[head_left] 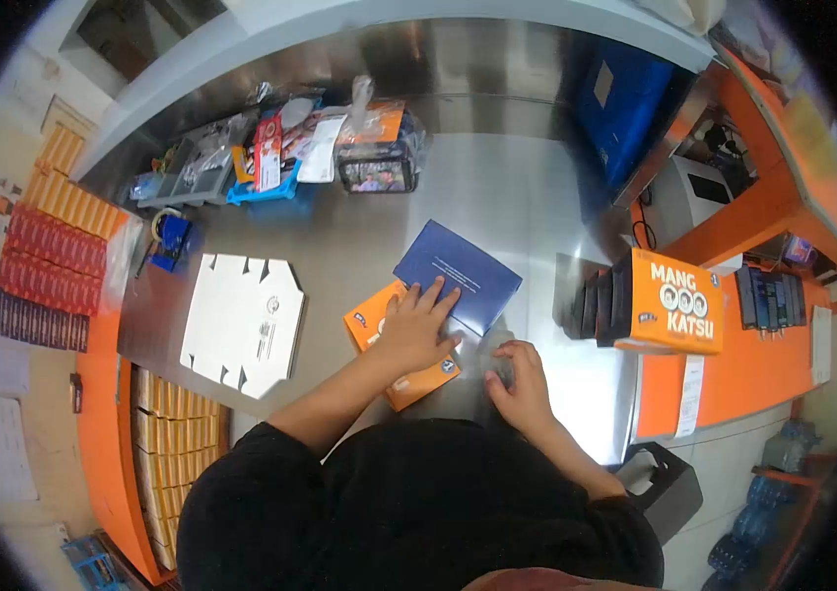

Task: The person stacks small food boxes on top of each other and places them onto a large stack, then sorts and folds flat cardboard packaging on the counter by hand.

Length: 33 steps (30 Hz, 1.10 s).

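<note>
Two hands at work, both low over the steel tabletop point(527, 197). Left hand point(416, 330) lies flat, fingers spread, palm pressing on an orange flat box point(371, 330), fingertips reaching onto the edge of a dark blue sheet point(458, 274) that overlaps the box's far-right side. Grip there is a flat press, not a pinch. Right hand point(520, 379) sits just right of the box w/ fingers curled in; looks like they're pinched on something small or clear, but can't tell what, if anything.

Orange box is approx. centre of the tabletop, right in front of the person, tilted diagonally. Blue sheet lies tilted too, touching it.

To do this bit well, I'd judge: keep the left palm firm so the box doesn't skate on the slick steel, line up the blue sheet's edge w/ the box before working it, and use the right hand for the fine stuff.

Further out: white die-cut cardboard blank point(241, 323) lying flat to the left, a stack of upright orange "Mang Katsu" boxes point(674, 300) to the right, and packets, trays etc. in a clutter point(280, 153) along the back.
</note>
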### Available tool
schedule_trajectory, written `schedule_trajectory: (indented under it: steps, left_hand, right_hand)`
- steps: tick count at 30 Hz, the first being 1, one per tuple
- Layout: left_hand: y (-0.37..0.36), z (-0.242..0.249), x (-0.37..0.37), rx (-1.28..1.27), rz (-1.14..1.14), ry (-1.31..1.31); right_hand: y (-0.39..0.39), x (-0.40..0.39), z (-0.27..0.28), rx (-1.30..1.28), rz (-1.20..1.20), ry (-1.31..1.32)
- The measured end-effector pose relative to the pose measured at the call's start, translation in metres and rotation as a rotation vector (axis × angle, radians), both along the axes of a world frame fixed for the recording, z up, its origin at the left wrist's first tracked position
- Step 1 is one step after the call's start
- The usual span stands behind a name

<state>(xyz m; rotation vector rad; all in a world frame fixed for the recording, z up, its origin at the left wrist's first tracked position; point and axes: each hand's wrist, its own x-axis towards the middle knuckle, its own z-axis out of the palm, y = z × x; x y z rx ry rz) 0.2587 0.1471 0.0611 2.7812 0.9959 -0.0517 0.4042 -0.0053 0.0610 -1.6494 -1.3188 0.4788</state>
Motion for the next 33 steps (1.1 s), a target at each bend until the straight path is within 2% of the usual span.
schedule_trajectory:
  steps: [1, 3, 4, 5, 6, 8, 11, 13, 14, 15, 17, 18, 20, 21, 23, 25, 27, 29, 31, 33]
  left_hand:
    - [0.004, 0.001, -0.015, -0.008, 0.004, -0.014]
    - [0.027, -0.002, -0.048, -0.187, 0.198, -0.253]
    - [0.038, -0.005, -0.065, -0.063, 0.290, -0.276]
    - [0.050, -0.011, -0.083, 0.060, 0.376, -0.296]
    - [0.063, -0.025, -0.102, 0.052, 0.357, -0.302]
    - [0.079, -0.053, -0.131, -0.697, 0.533, -0.348]
    - [0.053, -0.048, -0.153, -0.767, 0.438, -0.318]
    - [0.031, -0.048, -0.162, -0.875, 0.397, -0.416]
    - [0.020, -0.049, -0.168, -0.976, 0.385, -0.508]
    - [0.009, -0.050, -0.174, -0.994, 0.363, -0.493]
    - [-0.011, -0.052, -0.182, -0.979, 0.331, -0.629]
    - [-0.019, -0.052, -0.188, -1.004, 0.284, -0.606]
    - [-0.022, -0.047, -0.197, -0.967, 0.156, -0.842]
    - [-0.020, -0.033, -0.192, -0.983, 0.119, -0.819]
    - [-0.018, 0.001, -0.179, -1.057, 0.039, -0.891]
    - [-0.016, 0.021, -0.139, -1.002, -0.040, -0.952]
    - [-0.014, 0.053, -0.089, -0.703, -0.354, -0.810]
    - [-0.031, 0.095, -0.032, -0.676, -0.416, -0.756]
    - [-0.044, 0.108, 0.027, -0.593, -0.503, -0.817]
    - [-0.054, 0.116, 0.081, -0.445, -0.575, -0.827]
  right_hand:
    - [-0.008, -0.009, -0.002, -0.008, 0.004, -0.014]
    - [-0.022, -0.022, -0.006, -0.302, 0.039, 0.193]
    - [-0.027, -0.028, -0.008, -0.302, 0.027, 0.185]
    - [-0.031, -0.035, -0.010, -0.481, 0.073, 0.229]
    - [-0.035, -0.044, -0.013, -0.662, 0.117, 0.278]
    - [-0.043, -0.066, -0.016, -0.742, 0.126, 0.284]
    - [-0.055, -0.092, -0.036, -0.806, 0.119, 0.336]
    - [-0.063, -0.103, -0.059, -0.574, 0.019, 0.596]
    - [-0.064, -0.102, -0.081, -0.558, 0.031, 0.618]
    - [-0.065, -0.107, -0.076, -0.561, 0.001, 0.625]
    - [-0.058, -0.113, -0.051, -0.362, -0.039, 0.693]
    - [-0.060, -0.110, -0.042, -0.353, -0.094, 0.697]
    - [-0.066, -0.101, -0.024, -0.313, 0.024, 0.376]
    - [-0.069, -0.097, -0.010, -0.303, -0.018, 0.384]
    - [-0.074, -0.086, 0.014, -0.069, -0.028, 0.255]
    - [-0.077, -0.069, 0.024, 0.125, -0.175, 0.347]
    - [-0.085, -0.033, 0.031, 0.343, -0.305, 0.223]
    - [-0.103, 0.016, 0.035, 0.336, -0.521, 0.065]
    - [-0.117, 0.060, 0.060, 0.374, -0.609, 0.005]
    - [-0.130, 0.105, 0.073, 0.373, -0.675, 0.099]
